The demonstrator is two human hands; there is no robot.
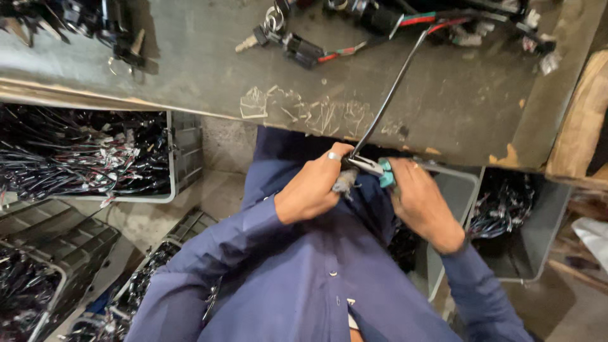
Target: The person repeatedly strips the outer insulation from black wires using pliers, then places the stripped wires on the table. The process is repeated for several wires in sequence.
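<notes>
My left hand (311, 189), with a ring on one finger, grips the lower end of a black sheathed cable (392, 88) and a small grey metal part (345, 182). My right hand (418, 201) holds teal-handled pliers (375, 168), whose metal jaws meet the cable end next to my left fingers. The cable runs up onto the grey workbench (456, 95) to a wire harness (443, 22) with red and green wires. Both hands are held close to my chest, below the bench edge.
On the bench lie a key switch with keys (278, 35) and more black switch parts (107, 28). Grey crates full of black wire harnesses stand on the floor at left (174, 158) and right (538, 240). A wooden board (579, 126) is at the right.
</notes>
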